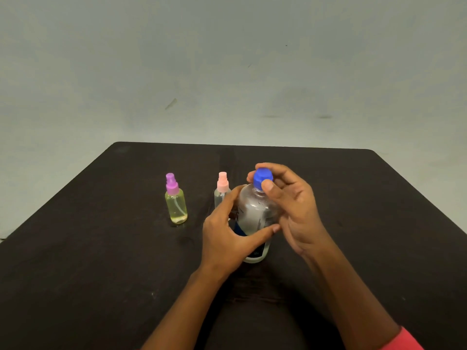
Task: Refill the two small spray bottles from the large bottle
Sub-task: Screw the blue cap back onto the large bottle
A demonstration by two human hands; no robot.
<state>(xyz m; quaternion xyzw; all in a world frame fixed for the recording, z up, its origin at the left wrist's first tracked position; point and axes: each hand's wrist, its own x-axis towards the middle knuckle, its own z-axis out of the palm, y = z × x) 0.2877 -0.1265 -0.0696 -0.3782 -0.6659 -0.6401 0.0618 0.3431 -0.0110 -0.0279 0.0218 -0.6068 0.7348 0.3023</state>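
Uncapping step. Steady the upright large bottle (255, 210), near the middle of the table (101, 248), with the left hand (227, 236) wrapped round its body, without squeezing; twist the blue cap (262, 176) pinched between thumb and fingertips of the right hand (295, 205). Beyond, capped: pink-topped spray bottle (222, 188), purple-topped spray bottle (175, 202) leftward.

No legible text anywhere. Label (260, 221) on large bottle (252, 205): pale panel with fine dark print lines, too small and blurred to read; dark blue band at its 7 o'clock, light marks near the base, unreadable. Partly covered by left hand (225, 238). Blue cap (262, 176), and purple-topped spray bottle (176, 207) and pink-topped spray bottle (222, 189) at 9 o'clock of the large bottle: no print made out.
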